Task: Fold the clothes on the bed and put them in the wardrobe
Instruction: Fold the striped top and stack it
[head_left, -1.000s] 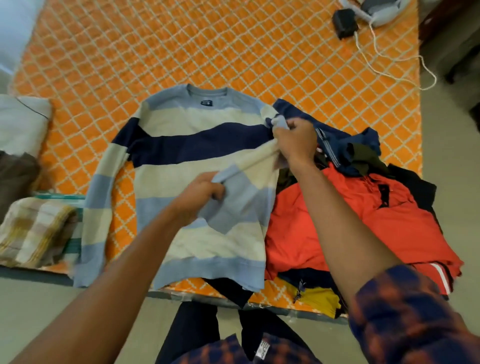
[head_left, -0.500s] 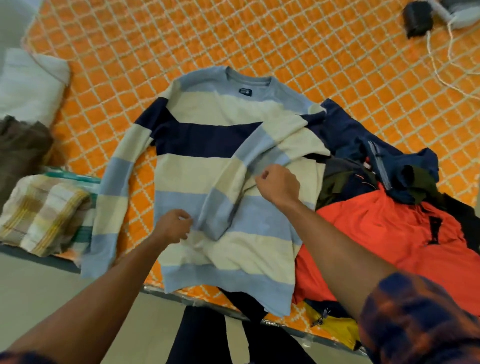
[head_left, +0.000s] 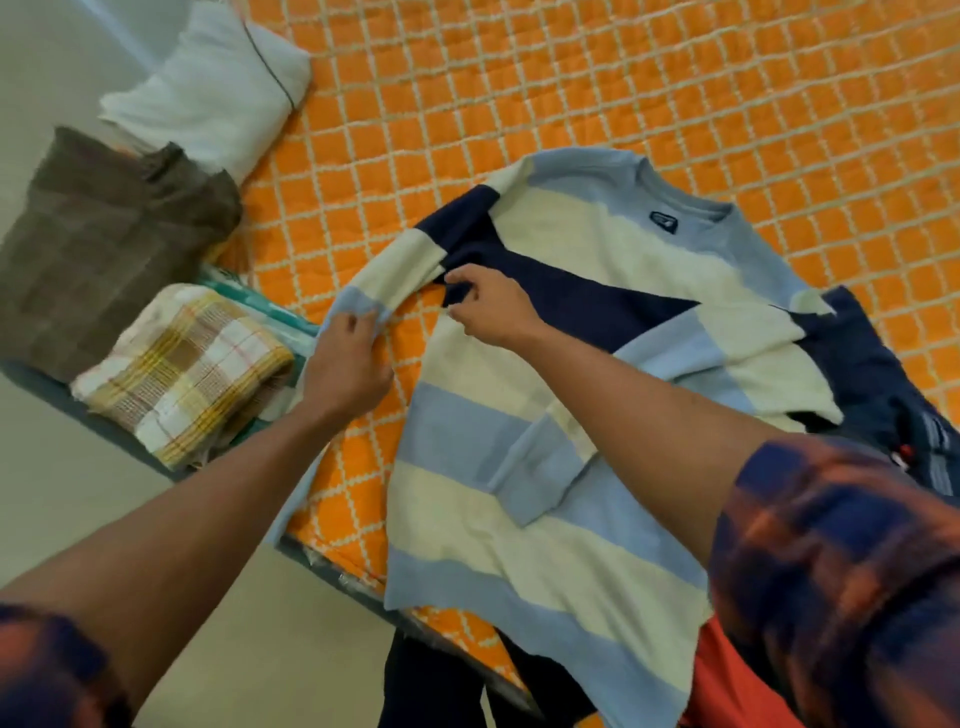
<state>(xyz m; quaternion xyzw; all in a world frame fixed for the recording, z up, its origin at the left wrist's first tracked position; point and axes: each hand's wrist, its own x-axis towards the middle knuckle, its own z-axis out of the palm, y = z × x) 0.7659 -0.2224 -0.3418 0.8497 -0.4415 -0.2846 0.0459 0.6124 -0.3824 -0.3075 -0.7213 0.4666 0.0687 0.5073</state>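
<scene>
Folding the striped sweater (head_left: 545, 519), I have both hands on its unfolded sleeve (head_left: 400, 270). The sweater lies flat on the bed (head_left: 623, 78) at the centre of the frame, with its neck toward the upper right and its hem toward the bottom. The sleeve's long axis runs from the shoulder down-left to the left hand (head_left: 345, 364), which grips its pale blue band. The right hand (head_left: 491, 306) pinches navy cloth at the sleeve's root. The hands are near each other but apart. I judge the fold must travel rightward, led by the left hand. Half a second earlier both hands sat on the other sleeve (head_left: 675, 353), which now lies crossed over the body.
</scene>
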